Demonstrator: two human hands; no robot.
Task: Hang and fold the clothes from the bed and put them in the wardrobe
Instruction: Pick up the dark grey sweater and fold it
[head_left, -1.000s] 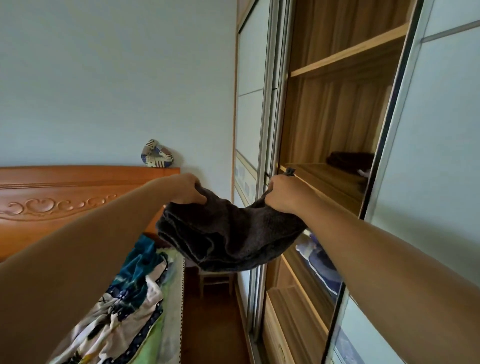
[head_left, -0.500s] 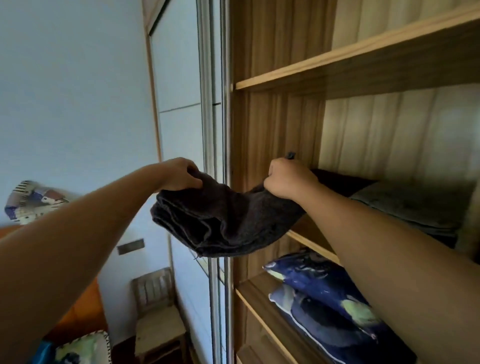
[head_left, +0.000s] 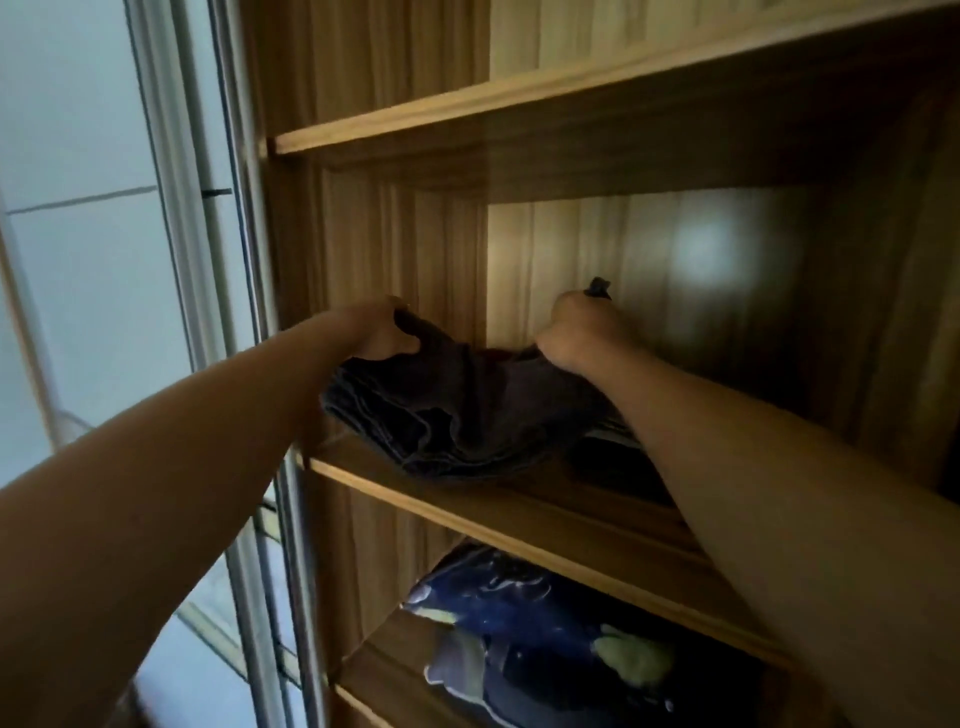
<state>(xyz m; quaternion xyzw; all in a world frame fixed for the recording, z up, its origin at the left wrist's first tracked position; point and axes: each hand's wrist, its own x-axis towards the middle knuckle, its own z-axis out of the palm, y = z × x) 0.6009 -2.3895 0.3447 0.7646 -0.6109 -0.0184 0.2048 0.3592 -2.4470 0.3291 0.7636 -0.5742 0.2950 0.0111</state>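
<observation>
A folded dark grey garment (head_left: 467, 415) sags between my two hands inside the open wooden wardrobe. Its lower folds lie on the middle shelf (head_left: 519, 512), near the shelf's left end. My left hand (head_left: 382, 332) grips the garment's left top corner. My right hand (head_left: 582, 332) grips the right top corner, and a scrap of cloth sticks up above the fist. Another dark folded item (head_left: 618, 447) lies on the same shelf under my right forearm, mostly hidden.
An upper shelf (head_left: 467, 111) runs just above my hands. Dark blue patterned cushions (head_left: 545, 639) fill the shelf below. The wardrobe's left side wall (head_left: 374, 234) stands close behind my left hand. A sliding door with a metal frame (head_left: 208, 260) stands to the left.
I have turned from the bed to face the wardrobe. Both hands carried the dark garment forward into the compartment and lowered it until its folds rest on the middle shelf.
</observation>
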